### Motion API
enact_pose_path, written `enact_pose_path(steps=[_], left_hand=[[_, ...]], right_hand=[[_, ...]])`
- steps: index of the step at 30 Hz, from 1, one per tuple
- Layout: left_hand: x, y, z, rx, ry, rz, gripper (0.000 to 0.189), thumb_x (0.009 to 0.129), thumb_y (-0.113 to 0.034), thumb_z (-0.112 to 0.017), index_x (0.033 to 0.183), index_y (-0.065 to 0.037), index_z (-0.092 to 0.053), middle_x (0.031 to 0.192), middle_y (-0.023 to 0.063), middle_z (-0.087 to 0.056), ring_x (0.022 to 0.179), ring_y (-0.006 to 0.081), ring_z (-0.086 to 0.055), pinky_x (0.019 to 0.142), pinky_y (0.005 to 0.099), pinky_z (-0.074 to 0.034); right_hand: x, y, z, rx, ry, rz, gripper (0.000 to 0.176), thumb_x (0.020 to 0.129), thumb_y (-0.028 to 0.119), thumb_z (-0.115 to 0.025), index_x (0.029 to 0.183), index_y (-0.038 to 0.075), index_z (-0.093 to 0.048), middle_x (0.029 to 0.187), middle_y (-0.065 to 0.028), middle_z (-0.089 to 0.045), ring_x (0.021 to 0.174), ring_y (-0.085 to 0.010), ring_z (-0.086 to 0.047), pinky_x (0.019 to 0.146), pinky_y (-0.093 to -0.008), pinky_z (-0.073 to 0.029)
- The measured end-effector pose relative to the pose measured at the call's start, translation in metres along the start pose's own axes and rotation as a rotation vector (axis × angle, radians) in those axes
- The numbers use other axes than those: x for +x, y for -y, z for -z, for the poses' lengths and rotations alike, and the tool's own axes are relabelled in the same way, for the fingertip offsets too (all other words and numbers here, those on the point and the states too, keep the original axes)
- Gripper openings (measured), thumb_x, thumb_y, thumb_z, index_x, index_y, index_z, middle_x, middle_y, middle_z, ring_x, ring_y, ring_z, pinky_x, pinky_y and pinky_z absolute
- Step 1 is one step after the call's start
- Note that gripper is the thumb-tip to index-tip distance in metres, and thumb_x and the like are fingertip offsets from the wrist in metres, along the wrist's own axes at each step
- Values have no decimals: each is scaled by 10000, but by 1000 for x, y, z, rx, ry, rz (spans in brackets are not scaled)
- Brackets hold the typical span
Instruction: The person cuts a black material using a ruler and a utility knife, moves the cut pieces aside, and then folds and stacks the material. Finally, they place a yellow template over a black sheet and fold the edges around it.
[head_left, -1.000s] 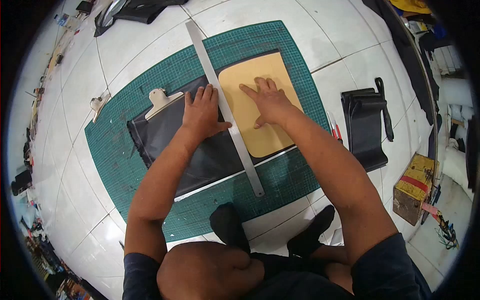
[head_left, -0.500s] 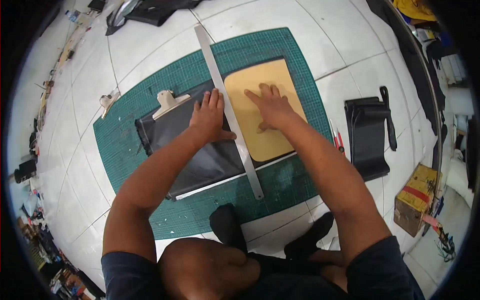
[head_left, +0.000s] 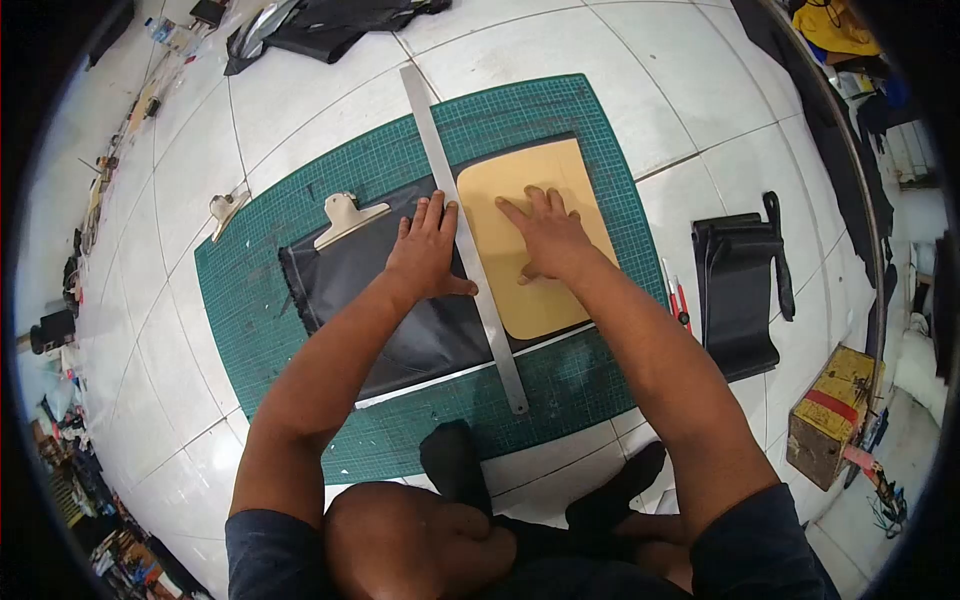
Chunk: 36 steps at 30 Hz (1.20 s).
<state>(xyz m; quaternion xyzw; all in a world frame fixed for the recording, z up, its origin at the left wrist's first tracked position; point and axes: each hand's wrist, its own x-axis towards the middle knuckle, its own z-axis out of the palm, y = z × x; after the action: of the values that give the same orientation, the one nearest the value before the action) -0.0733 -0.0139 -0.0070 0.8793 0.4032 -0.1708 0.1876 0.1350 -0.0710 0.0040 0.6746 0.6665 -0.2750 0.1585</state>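
My left hand (head_left: 428, 252) lies with spread fingers on the black material (head_left: 400, 335), its fingertips and thumb at the left edge of a long metal ruler (head_left: 462, 235). The ruler runs along the left side of a tan board (head_left: 500, 215) with rounded corners. My right hand (head_left: 552, 238) presses flat on this board, fingers apart. Beneath the board, black material shows as a thin border. A metal clip (head_left: 347, 217) sits at the upper edge of the black material. All of it rests on a green cutting mat (head_left: 250, 330).
A second clip (head_left: 228, 212) is at the mat's left corner. Right of the mat are a red cutter (head_left: 682, 305), folded black material (head_left: 735, 295) and a yellow box (head_left: 832, 415). Dark cloth (head_left: 335, 25) lies on the tiles beyond the mat.
The whole scene sits slightly lower and further right in the view. My right fingers have drawn a little closer together on the tan board; my left hand stays beside the ruler.
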Motion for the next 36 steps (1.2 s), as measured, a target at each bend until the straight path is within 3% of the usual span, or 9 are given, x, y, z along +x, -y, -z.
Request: enact_pose_path(steps=[15,31,34,36], left_hand=[[2,-3,1,27,2,19,1409,558,-607,-937,1603,-3,-209,1671,252,-167,1541,456,-204,1191,638,-307],[1,-8,3,94,14,90,1480,529,-651,-925,1608,16,-164,1690,208,-173,1561,381,-208,1219,657,-205],[2,-13,7,120,40,107,1489,533,-657,-923,1612,25,-156,1699,194,-162,1569,359,-194,1223,654,-190],[2,-12,3,130,32,109,1489,529,-654,-926,1611,27,-162,1697,193,-168,1568,357,-200,1223,656,-188]], right_hand=[[-1,0,0,12,-23,8,1256,633,312,-974,1634,352,-215,1641,-145,-251,1535,-428,-216,1144,-659,-376],[-2,-2,1,26,-20,21,1246,626,331,-976,1628,336,-235,1656,-148,-221,1535,-428,-224,1150,-644,-379],[8,-30,-4,6,-167,87,1162,674,277,-945,1623,254,-275,1642,-205,-270,1515,-418,-279,1197,-488,-372],[12,-58,-5,97,-306,90,1065,724,238,-910,1605,209,-311,1624,-218,-310,1507,-409,-294,1206,-461,-355]])
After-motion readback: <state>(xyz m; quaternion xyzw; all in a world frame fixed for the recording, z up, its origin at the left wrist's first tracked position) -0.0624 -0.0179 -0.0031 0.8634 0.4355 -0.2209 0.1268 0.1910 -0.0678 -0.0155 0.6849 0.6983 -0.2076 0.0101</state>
